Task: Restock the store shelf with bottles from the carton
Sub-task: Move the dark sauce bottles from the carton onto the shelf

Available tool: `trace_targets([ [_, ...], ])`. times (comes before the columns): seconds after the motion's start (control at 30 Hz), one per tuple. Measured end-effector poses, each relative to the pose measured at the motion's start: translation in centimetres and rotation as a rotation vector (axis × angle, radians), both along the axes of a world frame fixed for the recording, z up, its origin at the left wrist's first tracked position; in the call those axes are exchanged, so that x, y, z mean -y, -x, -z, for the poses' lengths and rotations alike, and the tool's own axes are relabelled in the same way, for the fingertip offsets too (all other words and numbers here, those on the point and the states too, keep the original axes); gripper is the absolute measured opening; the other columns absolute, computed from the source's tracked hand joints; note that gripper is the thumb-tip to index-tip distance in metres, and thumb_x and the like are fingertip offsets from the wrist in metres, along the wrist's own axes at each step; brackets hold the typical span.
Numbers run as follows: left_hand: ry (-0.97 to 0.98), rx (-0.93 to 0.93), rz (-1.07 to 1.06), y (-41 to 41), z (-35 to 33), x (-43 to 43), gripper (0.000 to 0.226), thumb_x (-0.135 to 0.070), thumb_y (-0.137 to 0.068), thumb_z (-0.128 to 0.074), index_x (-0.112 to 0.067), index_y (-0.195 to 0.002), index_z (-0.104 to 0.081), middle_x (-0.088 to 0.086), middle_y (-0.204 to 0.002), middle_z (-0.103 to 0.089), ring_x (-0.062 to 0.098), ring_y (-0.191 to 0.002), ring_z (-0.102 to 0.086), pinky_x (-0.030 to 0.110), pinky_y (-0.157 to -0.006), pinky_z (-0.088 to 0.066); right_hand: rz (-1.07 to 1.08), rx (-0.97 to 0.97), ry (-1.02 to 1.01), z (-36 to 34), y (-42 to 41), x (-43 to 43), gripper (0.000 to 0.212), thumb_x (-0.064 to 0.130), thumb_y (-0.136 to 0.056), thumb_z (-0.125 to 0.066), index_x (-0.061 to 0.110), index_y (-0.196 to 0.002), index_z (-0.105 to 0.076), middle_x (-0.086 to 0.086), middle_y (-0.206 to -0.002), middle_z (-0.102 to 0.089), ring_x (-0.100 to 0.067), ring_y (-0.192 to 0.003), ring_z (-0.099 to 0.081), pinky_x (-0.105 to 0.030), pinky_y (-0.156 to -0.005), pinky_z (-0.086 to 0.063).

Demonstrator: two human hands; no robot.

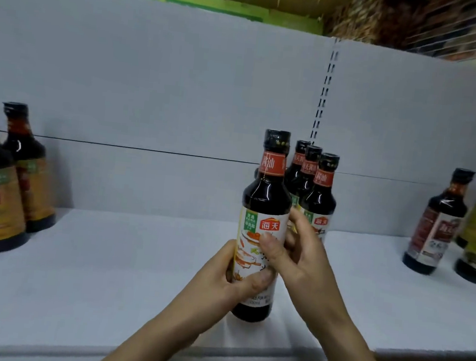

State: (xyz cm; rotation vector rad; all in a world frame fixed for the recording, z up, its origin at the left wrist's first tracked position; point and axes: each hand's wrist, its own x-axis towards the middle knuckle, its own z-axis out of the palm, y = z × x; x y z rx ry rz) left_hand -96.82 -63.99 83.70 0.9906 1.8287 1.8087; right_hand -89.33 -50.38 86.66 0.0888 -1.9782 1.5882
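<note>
Bottle [265,212] upright at white shelf [104,269] front, base on or just above surface. Left hand [229,279] clamped around label; right hand [296,254] gripping opposite side. Three matching bottles [318,188] directly behind.

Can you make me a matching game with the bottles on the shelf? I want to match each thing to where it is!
Things:
1. held bottle
2. orange-label bottles
3. three bottles with white labels
4. red-label bottle

Places:
A. far left of the shelf
B. right side of the shelf
C. in the left hand and right hand, near the front edge of the shelf
D. just behind the held bottle, close to the back panel

Pairs: 1-C, 2-A, 3-D, 4-B
</note>
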Motion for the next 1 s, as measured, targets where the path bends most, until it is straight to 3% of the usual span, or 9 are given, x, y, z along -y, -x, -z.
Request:
trace_targets([
  [0.1, 0.028, 0.013, 0.013, 0.7, 0.5, -1.3, 0.044, -0.028, -0.093, -0.072, -0.029, -0.134, -0.055, -0.013, -0.123, -0.073, 0.003, -0.115, -0.068, 0.026, -0.097, -0.055, -0.001, 0.012, 0.004, 0.8, 0.5, -1.4, 0.056, 0.021, -0.093, -0.064, 0.025, -0.145, -0.047, 0.009, -0.124, -0.074, -0.01, -0.115, -0.071, -0.026, -0.092, -0.059],
  [0.27, 0.089, -0.008, 0.012, 2.0, 0.8, -3.1, 0.047, -0.031, -0.091, -0.074, -0.03, -0.135, -0.055, -0.014, -0.125, -0.072, 0.003, -0.117, -0.066, 0.033, -0.105, -0.053, -0.019, 0.039, -0.002, 1.6, 1.5, -3.4, 0.059, 0.026, -0.091, -0.063, 0.03, -0.146, -0.044, 0.015, -0.127, -0.071, -0.005, -0.118, -0.068, -0.021, -0.089, -0.057],
  [0.5, 0.135, 0.019, -0.011, 3.6, 1.6, -4.1, 0.047, -0.024, -0.09, -0.076, -0.03, -0.133, -0.057, -0.01, -0.124, -0.073, 0.007, -0.117, -0.067, 0.038, -0.107, -0.052, -0.057, 0.072, 0.001, 2.5, 3.0, -4.7, 0.063, 0.028, -0.091, -0.064, 0.029, -0.149, -0.04, 0.01, -0.134, -0.068, -0.006, -0.122, -0.066, -0.025, -0.096, -0.057],
  [0.6, 0.133, 0.027, -0.021, 4.2, 1.9, -4.5, 0.049, -0.02, -0.089, -0.077, -0.028, -0.133, -0.057, -0.01, -0.123, -0.074, 0.006, -0.116, -0.069, 0.035, -0.105, -0.053, -0.068, 0.085, -0.007, 2.6, 3.5, -4.9, 0.06, 0.028, -0.094, -0.065, 0.034, -0.148, -0.039, 0.012, -0.135, -0.067, -0.005, -0.124, -0.065, -0.026, -0.096, -0.056],
  [0.73, 0.158, -0.006, -0.026, 4.8, 2.0, -4.7, 0.049, -0.022, -0.089, -0.077, -0.03, -0.132, -0.057, -0.011, -0.122, -0.073, 0.006, -0.115, -0.069, 0.034, -0.103, -0.054, -0.039, 0.098, -0.026, 2.9, 3.9, -5.2, 0.061, 0.029, -0.094, -0.067, 0.041, -0.146, -0.038, 0.014, -0.137, -0.065, -0.007, -0.128, -0.063, -0.037, -0.104, -0.054],
  [1.0, 0.195, -0.041, -0.05, 5.2, 1.5, -5.1, 0.045, -0.027, -0.09, -0.076, -0.036, -0.13, -0.056, -0.02, -0.115, -0.074, -0.005, -0.105, -0.068, 0.02, -0.09, -0.056, 0.091, 0.082, -0.057, 3.0, 3.9, -5.0, 0.059, 0.029, -0.095, -0.07, 0.038, -0.148, -0.046, 0.017, -0.138, -0.064, -0.006, -0.129, -0.061, -0.043, -0.107, -0.053],
])
